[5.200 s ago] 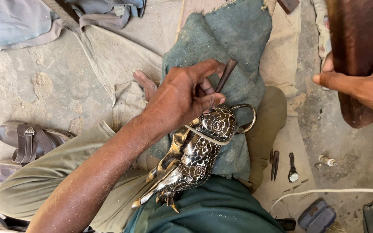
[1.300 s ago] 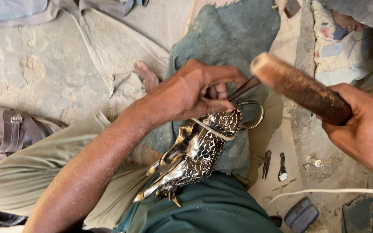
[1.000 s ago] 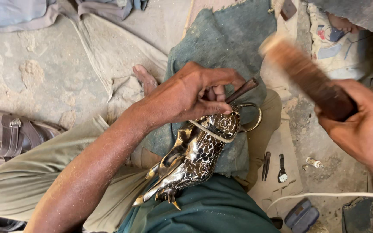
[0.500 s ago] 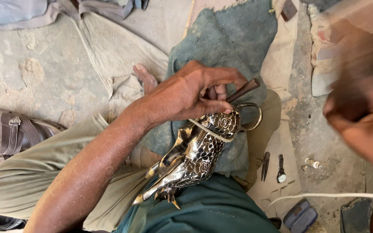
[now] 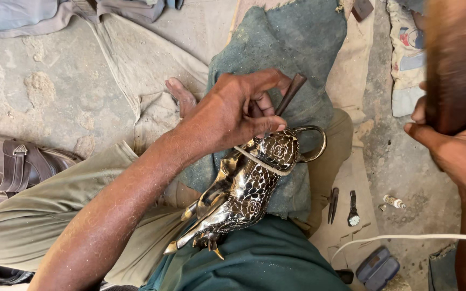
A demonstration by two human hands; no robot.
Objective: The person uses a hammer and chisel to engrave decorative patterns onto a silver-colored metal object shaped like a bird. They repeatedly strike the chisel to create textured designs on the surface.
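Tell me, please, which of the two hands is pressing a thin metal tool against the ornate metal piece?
The left hand: it pinches the thin metal punch against the ornate metal piece. The right hand instead grips a thick wooden mallet, raised off to the side.

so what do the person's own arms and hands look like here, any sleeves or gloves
Both are bare: no gloves, no sleeves in view, no rings or wristband to be seen. The left hand and its forearm show fine hair and a light dusting of pale grit. The right hand shows at the frame edge, partly blurred, its forearm bare too.
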